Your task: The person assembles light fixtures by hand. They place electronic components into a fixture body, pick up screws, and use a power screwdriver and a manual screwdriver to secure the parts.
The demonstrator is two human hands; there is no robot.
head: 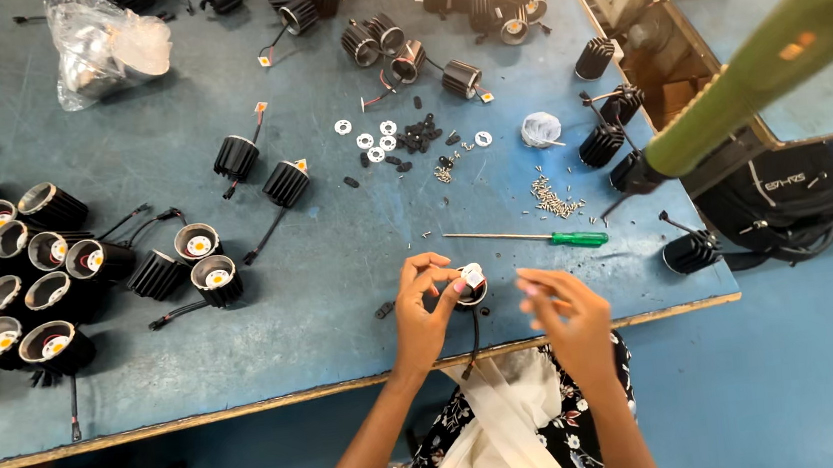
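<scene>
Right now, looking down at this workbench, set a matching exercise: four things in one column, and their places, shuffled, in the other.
Things:
1. green-handled screwdriver
2. clear plastic bag
3. small black lamp housing
4. white washers

Places:
A. far left of the table
B. in the left hand
C. just beyond the hands
D. mid-table, beside small black parts

Pairs: 1-C, 2-A, 3-B, 4-D.
</scene>
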